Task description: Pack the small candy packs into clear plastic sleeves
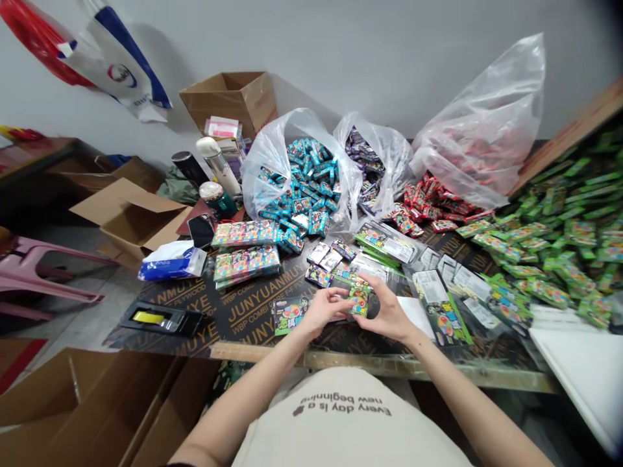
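Observation:
My right hand pinches a small green printed packet between thumb and fingers, just above the table's front part. From the other side my left hand has its curled fingertips at the same packet. Partly under my left hand lies a flat printed card pack. Just beyond my hands are several small purple packets, some with pale backs up. A stack of green-edged card packs lies farther back.
Clear plastic bags hold blue packets, purple packets and red packets. Green packets heap up at right. At left are stacked multicoloured packs, a tissue pack, a black tape-cutter-like tool and open cartons.

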The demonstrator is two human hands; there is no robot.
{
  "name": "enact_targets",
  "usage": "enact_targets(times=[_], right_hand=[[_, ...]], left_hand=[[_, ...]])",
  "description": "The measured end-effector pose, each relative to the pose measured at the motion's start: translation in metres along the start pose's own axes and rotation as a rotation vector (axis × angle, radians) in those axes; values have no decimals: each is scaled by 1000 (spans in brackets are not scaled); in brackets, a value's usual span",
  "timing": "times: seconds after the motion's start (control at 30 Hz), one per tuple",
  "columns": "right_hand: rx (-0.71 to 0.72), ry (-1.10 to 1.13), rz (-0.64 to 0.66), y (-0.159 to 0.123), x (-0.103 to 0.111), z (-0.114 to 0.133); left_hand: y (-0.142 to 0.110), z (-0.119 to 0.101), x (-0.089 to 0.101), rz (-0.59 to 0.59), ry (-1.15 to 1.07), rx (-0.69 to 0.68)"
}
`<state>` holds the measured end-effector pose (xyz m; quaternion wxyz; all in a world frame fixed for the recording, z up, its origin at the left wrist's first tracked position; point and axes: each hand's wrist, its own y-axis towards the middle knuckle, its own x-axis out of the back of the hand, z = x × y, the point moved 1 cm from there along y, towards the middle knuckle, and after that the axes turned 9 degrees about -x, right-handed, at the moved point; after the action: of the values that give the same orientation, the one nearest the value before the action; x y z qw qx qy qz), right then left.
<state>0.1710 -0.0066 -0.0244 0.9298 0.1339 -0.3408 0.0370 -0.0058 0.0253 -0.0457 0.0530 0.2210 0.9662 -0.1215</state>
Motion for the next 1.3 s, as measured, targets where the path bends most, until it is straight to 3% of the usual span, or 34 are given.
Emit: enact_targets(times=[0.13, 0.2, 0.27, 0.37, 0.57, 0.7, 0.8, 0.9, 0.97, 1.07, 1.13, 1.2, 1.3], right_hand=[[-7, -107, -23, -13, -4, -28], [-10, -171, -32, -18, -8, -42], [1, -212, -21, -20, -15, -49], [20, -190, 35, -21, -24, -48], [48, -5, 240, -8, -11, -33], [56, 150, 293, 13, 7, -22], [-94, 394, 126, 29, 10, -7], [-343, 812, -119, 40, 1, 11], [-508, 1038, -281, 46, -8, 20], [-701, 1147, -506, 53, -18, 26], [-737, 1138, -503, 53, -21, 27], [-705, 1134, -413, 49, -23, 29], [-637, 1183, -354, 38, -21, 32]], left_hand=[[-5, 4, 32, 95, 736, -343], [-6, 9, 43, 197, 1038, -399], [-6, 15, 47, 250, 1205, -401], [-6, 19, 45, 265, 1236, -435], [-9, 6, 41, 289, 1096, -525], [-5, -13, 35, 187, 1035, -549], [6, -24, 31, -30, 849, -562], [18, -26, 25, -252, 546, -551], [21, -21, 16, -293, 353, -525], [16, -7, -6, -245, 78, -459], [9, 2, -21, -272, -123, -394], [4, 7, -31, -362, -324, -320], [3, 4, -36, -443, -536, -215]])
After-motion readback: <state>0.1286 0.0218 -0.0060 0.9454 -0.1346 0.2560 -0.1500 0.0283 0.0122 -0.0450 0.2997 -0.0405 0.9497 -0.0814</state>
